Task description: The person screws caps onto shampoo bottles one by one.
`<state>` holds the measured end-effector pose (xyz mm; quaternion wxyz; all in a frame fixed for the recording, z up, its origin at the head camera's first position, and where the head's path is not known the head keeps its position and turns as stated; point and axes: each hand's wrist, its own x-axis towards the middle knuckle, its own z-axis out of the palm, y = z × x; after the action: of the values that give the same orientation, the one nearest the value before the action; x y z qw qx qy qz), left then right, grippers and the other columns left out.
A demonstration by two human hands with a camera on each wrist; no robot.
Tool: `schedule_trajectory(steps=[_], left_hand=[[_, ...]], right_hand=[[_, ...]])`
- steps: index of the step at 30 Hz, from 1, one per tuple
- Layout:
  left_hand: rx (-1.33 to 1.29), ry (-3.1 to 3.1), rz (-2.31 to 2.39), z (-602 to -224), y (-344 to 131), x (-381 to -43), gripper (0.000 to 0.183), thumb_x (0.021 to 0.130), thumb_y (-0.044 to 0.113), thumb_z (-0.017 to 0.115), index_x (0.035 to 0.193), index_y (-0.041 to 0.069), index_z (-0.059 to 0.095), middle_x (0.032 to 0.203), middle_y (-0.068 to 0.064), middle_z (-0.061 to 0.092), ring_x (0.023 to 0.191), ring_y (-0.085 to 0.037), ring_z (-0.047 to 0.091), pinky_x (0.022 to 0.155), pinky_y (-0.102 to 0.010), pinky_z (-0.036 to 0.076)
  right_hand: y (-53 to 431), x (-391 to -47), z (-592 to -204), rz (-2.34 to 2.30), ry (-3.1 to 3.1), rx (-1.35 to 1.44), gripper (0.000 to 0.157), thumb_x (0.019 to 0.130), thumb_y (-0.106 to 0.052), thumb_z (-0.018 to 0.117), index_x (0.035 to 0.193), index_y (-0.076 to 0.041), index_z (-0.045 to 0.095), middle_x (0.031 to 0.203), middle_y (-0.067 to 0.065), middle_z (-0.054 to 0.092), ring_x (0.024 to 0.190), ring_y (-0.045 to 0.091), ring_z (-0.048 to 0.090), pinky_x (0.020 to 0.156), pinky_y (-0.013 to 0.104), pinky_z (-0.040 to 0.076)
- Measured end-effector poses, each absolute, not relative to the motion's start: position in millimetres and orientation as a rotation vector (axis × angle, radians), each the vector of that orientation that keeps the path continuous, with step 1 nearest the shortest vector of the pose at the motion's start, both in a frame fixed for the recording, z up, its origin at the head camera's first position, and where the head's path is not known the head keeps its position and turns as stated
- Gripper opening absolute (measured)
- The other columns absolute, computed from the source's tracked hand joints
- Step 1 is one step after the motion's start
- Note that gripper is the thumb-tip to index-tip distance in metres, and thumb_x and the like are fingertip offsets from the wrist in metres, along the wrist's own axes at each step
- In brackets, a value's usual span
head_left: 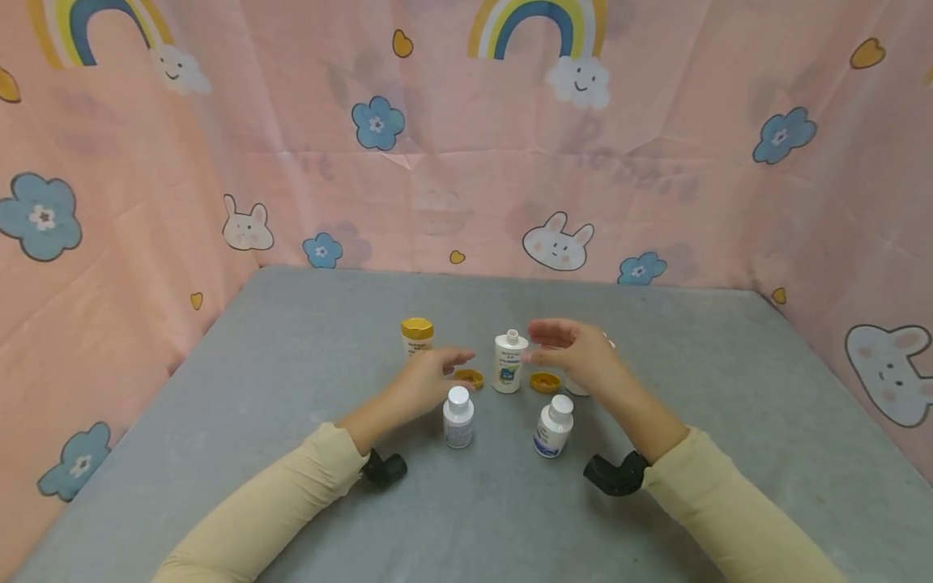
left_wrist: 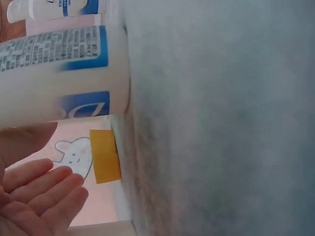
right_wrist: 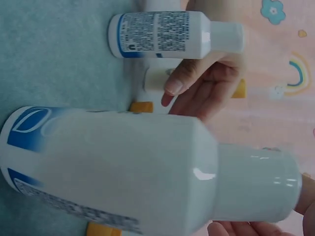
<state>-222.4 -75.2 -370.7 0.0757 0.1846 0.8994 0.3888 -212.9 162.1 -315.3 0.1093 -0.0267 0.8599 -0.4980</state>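
An uncapped bottle (head_left: 509,364) stands upright on the grey table (head_left: 291,364), midway between the person's hands. Its bare neck points up, probably so that whatever is inside cannot spill.

With 12 o'clock as the far side, the left yellow cap (head_left: 469,378) lies at the bottle's 9 o'clock and the right yellow cap (head_left: 545,383) at its 3, each perhaps put down there to be within easy reach. The left hand (head_left: 433,374) is also at 9, by its cap, with loose, gently curved fingers that grip nothing. The right hand (head_left: 579,352) is near 2, thumb apart from the extended fingers, seemingly empty; whether it touches the bottle cannot be told.

Farther out, a yellow-topped bottle (head_left: 418,330) is near 10 o'clock, and a half-hidden bottle (head_left: 578,389) stands past the right yellow cap at 3. The left white-capped bottle (head_left: 458,421) is at 7, the right white-capped bottle (head_left: 552,429) at 5, their spacing perhaps leaving the middle reachable.

Only the head view shows the bare neck. The left wrist view brings out fine print and blue patches on the nearest white bottle; the right wrist view shows the left thumb parted from its fingers.
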Motion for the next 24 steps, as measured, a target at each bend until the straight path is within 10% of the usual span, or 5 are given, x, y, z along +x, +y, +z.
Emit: schedule_trajectory(steps=[24], left_hand=[[0.537, 2.612, 1.077, -372.0, -66.2, -234.8, 0.045, 0.087, -0.001, 0.073, 0.130, -0.004, 0.061, 0.132, -0.017, 0.065, 0.125, -0.031, 0.061, 0.108, -0.043, 0.048]], right_hand=[[156.2, -228.3, -338.3, -1.342, 2.489, -0.087, 0.057, 0.090, -0.026, 0.074, 0.140, -0.006, 0.055, 0.142, 0.017, 0.058, 0.133, 0.034, 0.052, 0.110, 0.049, 0.045]])
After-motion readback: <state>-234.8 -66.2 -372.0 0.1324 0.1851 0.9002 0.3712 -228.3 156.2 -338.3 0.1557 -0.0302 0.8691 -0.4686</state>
